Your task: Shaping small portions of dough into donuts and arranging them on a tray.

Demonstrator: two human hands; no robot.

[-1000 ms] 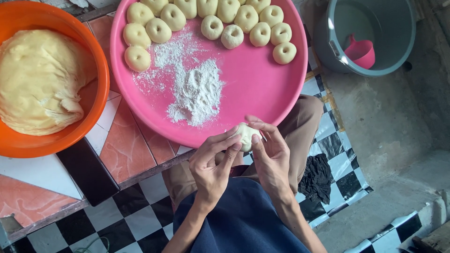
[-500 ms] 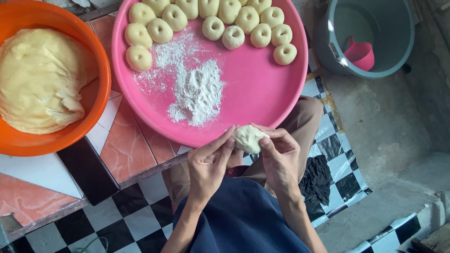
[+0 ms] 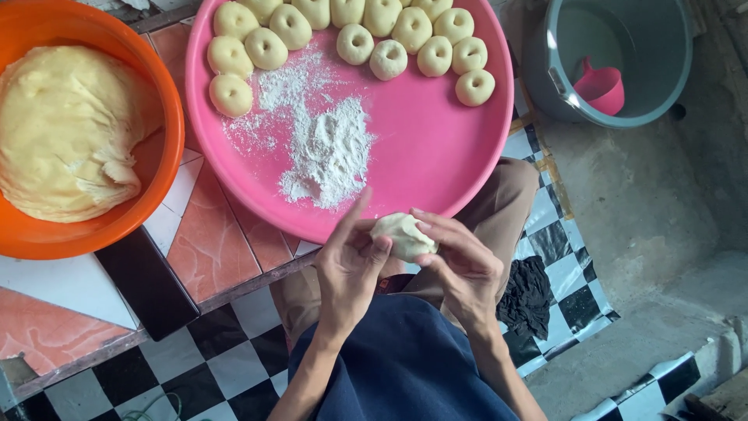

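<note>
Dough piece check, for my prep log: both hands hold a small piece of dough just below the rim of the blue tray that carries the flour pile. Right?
Not quite. The head view shows the tray is pink, not blue. The rest stands: left hand and right hand hold the dough piece just below its rim, and the flour pile lies on it.

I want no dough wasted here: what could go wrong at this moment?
The dough piece is pinched between the left hand and right hand over the lap, just past the pink tray rim; a slip might drop it on clothing or floor. The tray also overhangs the tiled ledge, so a knee bump could tip it.
</note>
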